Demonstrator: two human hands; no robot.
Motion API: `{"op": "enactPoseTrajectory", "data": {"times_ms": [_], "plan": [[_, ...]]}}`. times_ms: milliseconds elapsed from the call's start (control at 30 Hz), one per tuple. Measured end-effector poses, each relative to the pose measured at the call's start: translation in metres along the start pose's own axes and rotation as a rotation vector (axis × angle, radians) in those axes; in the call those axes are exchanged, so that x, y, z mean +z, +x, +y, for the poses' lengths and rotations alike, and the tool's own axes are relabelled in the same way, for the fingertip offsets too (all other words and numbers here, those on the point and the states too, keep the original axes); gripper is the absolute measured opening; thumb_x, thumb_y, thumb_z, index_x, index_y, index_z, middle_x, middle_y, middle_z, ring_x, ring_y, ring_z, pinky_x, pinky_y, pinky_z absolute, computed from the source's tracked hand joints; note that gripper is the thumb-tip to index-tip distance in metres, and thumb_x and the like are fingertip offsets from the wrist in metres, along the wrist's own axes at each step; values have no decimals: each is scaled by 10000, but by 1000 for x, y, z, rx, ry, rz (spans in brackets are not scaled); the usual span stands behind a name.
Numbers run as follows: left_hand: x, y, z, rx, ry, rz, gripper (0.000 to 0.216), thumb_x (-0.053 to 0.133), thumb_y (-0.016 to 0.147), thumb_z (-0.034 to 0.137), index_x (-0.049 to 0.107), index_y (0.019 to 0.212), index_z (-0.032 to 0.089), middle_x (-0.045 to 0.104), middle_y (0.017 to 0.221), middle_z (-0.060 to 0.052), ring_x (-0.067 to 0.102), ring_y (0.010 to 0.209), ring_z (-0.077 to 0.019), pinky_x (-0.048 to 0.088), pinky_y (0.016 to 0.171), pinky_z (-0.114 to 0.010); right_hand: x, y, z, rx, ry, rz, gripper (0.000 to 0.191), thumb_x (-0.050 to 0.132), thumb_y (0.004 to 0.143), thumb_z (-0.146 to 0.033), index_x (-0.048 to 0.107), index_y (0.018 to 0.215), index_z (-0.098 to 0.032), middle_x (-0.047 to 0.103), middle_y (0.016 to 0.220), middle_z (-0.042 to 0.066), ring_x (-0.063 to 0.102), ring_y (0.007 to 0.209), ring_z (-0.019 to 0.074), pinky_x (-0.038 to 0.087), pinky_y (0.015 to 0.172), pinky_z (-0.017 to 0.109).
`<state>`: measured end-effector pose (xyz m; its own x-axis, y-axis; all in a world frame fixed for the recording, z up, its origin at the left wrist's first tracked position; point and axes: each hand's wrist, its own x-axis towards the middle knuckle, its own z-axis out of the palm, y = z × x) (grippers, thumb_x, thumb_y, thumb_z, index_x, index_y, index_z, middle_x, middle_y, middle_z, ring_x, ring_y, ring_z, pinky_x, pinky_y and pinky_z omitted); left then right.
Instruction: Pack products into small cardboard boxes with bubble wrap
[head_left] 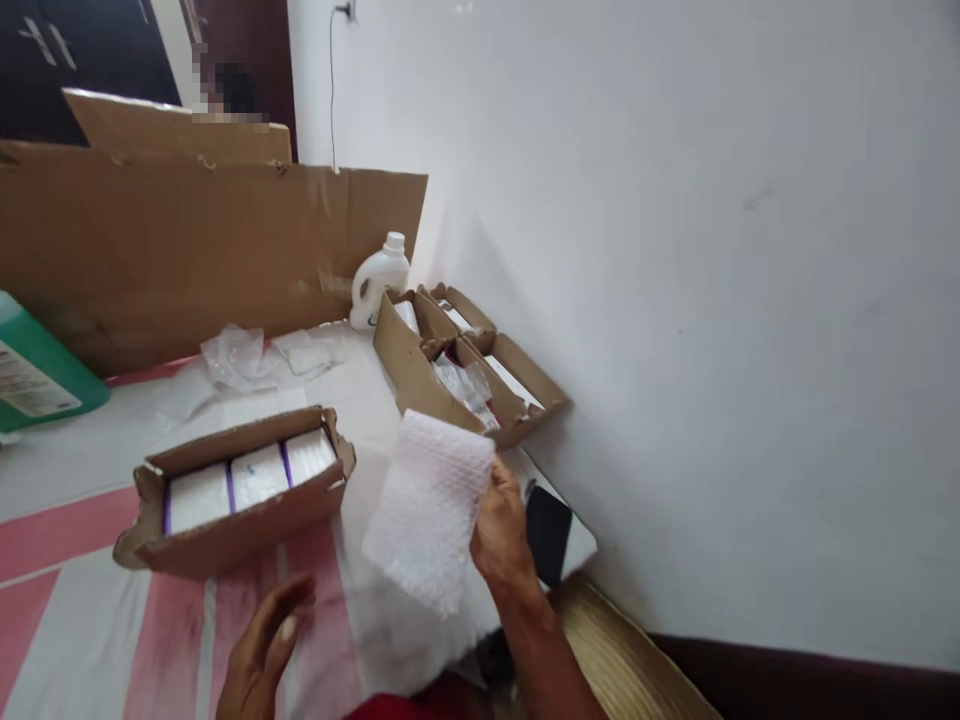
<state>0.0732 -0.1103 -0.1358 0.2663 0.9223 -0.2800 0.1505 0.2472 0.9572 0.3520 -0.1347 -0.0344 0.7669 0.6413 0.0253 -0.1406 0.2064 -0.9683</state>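
Observation:
My right hand (501, 525) grips a white bubble wrap pouch (435, 510) by its right edge, holding it above the near right part of the table. Nothing is in my left hand (266, 645), which is low in the view with its fingers apart, just in front of an open cardboard box (247, 535). Inside that box stand several white packs (259, 475) with purple edges between them. Past the pouch is a divided cardboard tray (420, 375), with a clear plastic bag (469, 385) and white items in its compartments.
A white jug (381, 280) stands by the tall cardboard panel (202, 250). Clear plastic bags (240, 360) lie behind the box. A green bottle (45, 370) is at far left, a black flat object (549, 535) at the table's right edge. A wall (712, 300) borders the right; a person (232, 92) is behind the panel.

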Motion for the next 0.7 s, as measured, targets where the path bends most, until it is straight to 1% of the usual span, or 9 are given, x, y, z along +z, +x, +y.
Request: {"op": "enactPoseTrajectory", "data": {"times_ms": [67,167,267,367,433,500,567,633,700], "plan": [[10,0,4,-5,-147,-199,736,593,768,780,662,1299,275,696,1342,-83,634,1238,-322,516,1039,-426,-5,-37,20,154,94,-32,299,746,813,-469,707,955,-208,704,746,-10,635,697,180,488,654,278],[18,-6,14,-34,-107,-400,700,617,812,704,637,1322,224,697,1323,-113,659,1171,-302,525,1000,-409,-6,-78,61,269,83,-64,293,694,845,-477,700,954,-205,712,762,-7,643,699,179,499,650,278],[12,-12,14,-24,160,-336,551,651,807,637,712,1089,168,767,1026,-98,695,920,-277,554,815,-373,-11,-95,97,240,-140,-108,260,614,885,-435,671,942,-188,713,832,21,640,721,179,512,656,285],[-9,-11,2,-1,328,-184,509,661,751,671,702,857,175,732,791,-67,659,763,-268,521,706,-364,-21,-98,114,30,-408,-101,212,567,898,-318,649,1030,-173,694,1016,89,649,861,215,537,745,340],[-25,-9,-4,-16,353,-144,515,693,722,670,697,875,179,742,833,-77,668,793,-282,519,732,-377,-24,-100,114,-204,-581,-142,246,507,925,-236,632,1124,-166,658,1116,129,630,998,246,537,854,401],[-39,-7,-5,-45,349,-111,595,687,733,684,684,1035,172,754,998,-110,688,909,-303,527,808,-402,-21,-105,111,-404,-698,-287,288,512,939,-201,614,1206,-168,638,1178,144,590,1108,264,507,963,451],[-48,-8,-3,-87,304,-124,704,684,750,684,614,1219,164,731,1104,-134,691,981,-309,532,859,-423,-14,-112,109,-507,-746,-519,349,633,919,-257,601,1259,-185,640,1226,130,561,1166,274,472,1031,469],[-53,-12,0,-117,226,-202,783,702,762,655,518,1342,161,719,1028,-109,695,906,-284,546,815,-416,-5,-121,114,-539,-779,-744,484,774,841,-377,610,1260,-196,658,1225,110,566,1152,287,482,1012,471],[-53,-16,0,-119,144,-277,833,724,772,612,435,1416,171,679,879,-38,670,790,-237,545,734,-373,1,-129,125,-560,-844,-870,539,818,800,-458,634,1228,-187,672,1222,116,567,1141,309,498,967,484]]}}
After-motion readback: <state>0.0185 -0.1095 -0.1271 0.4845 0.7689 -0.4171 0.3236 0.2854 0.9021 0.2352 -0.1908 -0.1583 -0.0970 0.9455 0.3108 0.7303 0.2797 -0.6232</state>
